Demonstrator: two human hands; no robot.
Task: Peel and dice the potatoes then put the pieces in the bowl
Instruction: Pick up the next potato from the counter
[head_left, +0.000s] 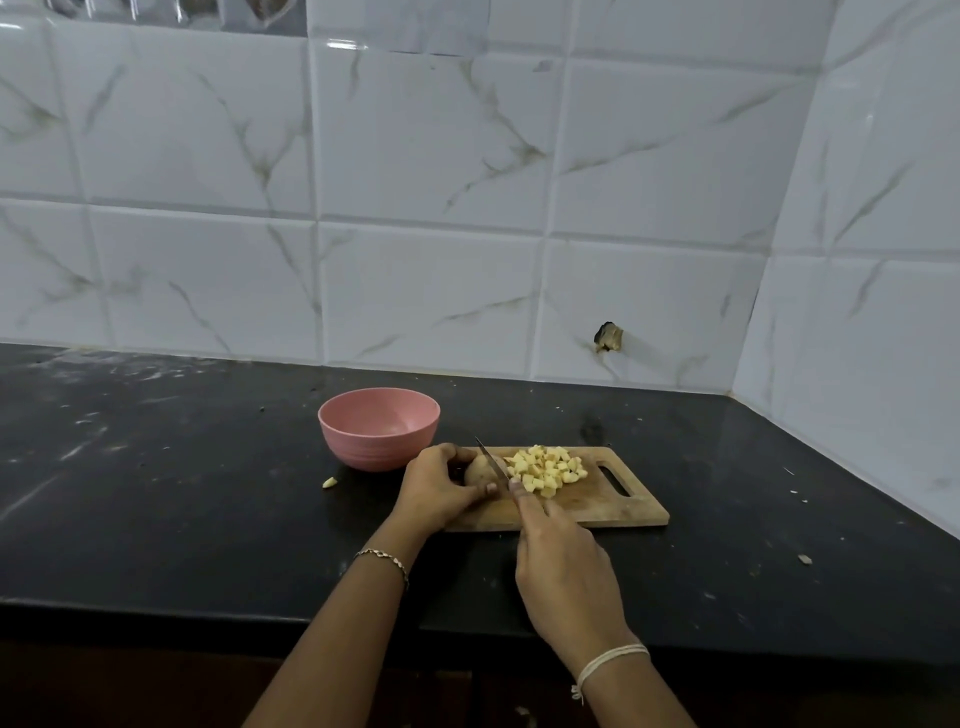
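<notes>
A wooden cutting board (618, 506) lies on the black counter. A pile of yellow diced potato pieces (545, 470) sits on its far middle. At the board's left end my left hand (439, 486) grips a potato (480, 470), fingers curled over its top. My right hand (563, 566) holds a knife (493, 465) by the handle, forefinger along the spine. The blade stands on the potato's right side, between it and the diced pile. A pink bowl (379, 428) stands just left of and behind the board; its inside looks empty.
One loose potato bit (329, 483) lies on the counter left of the bowl. Small scraps (805, 559) dot the counter at right. White tiled walls close the back and the right side. The counter's front edge runs under my forearms.
</notes>
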